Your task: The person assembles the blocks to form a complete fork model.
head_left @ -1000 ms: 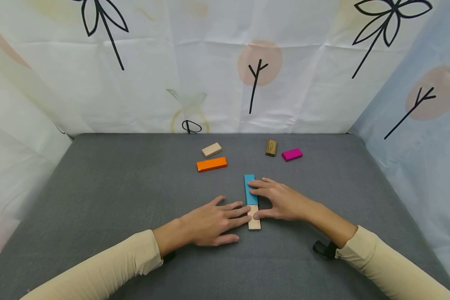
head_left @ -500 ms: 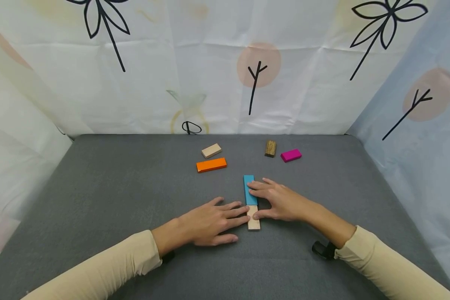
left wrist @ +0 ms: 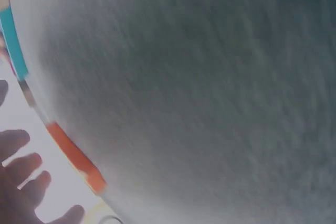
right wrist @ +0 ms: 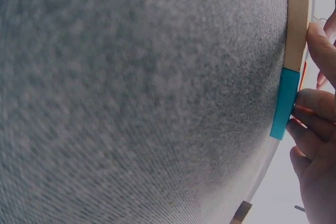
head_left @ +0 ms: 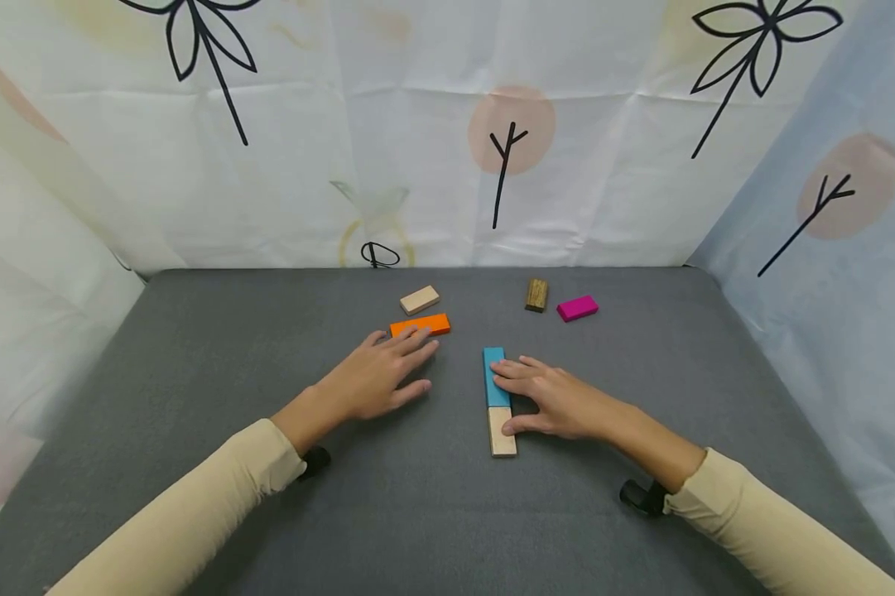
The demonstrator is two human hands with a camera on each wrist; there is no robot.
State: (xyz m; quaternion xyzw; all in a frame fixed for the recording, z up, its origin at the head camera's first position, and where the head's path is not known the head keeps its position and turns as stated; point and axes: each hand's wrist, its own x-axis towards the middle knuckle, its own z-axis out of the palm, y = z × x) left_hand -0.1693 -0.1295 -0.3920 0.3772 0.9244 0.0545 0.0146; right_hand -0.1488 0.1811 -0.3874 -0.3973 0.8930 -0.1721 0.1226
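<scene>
Left of the left grip point(head_left: 372, 377), a broad stretch of grey surface point(head_left: 194, 372) out to the side edge. Wide at the left grip, fingers spread and holding nothing, stretched over the near edge of the orange block point(head_left: 421, 321), fingertips apart from it in the left wrist view. Just beyond, the far pale block point(head_left: 420, 300), near the surface's far edge. To the left grip's right, a gap with room before the blue block point(head_left: 495, 396). Wide too at the right grip point(head_left: 555, 401): fingers on the blue block, thumb on the near pale block point(head_left: 499, 439), both laid end to end. Beyond the right grip, near the far edge, the brown block point(head_left: 536, 295); right of that, apart, the pink block point(head_left: 577, 308).
</scene>
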